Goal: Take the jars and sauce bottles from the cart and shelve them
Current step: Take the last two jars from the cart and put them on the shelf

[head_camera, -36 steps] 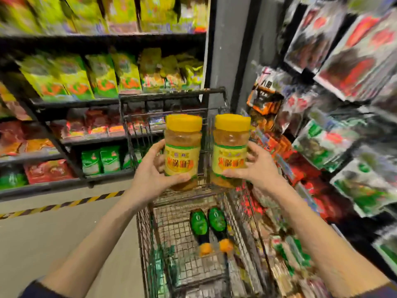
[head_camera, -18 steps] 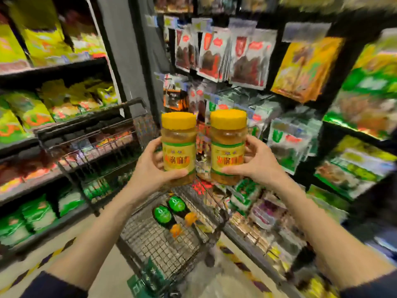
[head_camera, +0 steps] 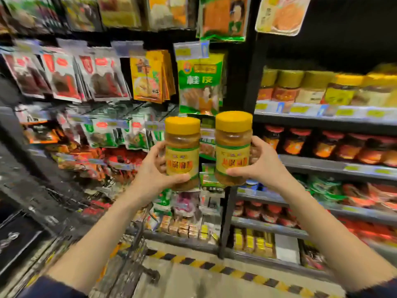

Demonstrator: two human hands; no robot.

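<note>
Left grip [head_camera: 153, 176] clasps left jar [head_camera: 182, 154], right grip [head_camera: 263, 166] right jar [head_camera: 233, 149]; cart [head_camera: 131, 257] blurred, seemingly cropped.

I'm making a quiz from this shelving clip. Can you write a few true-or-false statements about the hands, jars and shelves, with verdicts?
1. The left hand grips the left jar and the right hand grips the right jar. True.
2. Both held jars have red lids. False: their lids are yellow.
3. The right jar stands on a shelf. False: it is held up in front of the shelves.
4. A row of shelved jars with yellow lids stands on the upper right shelf. True.
</note>
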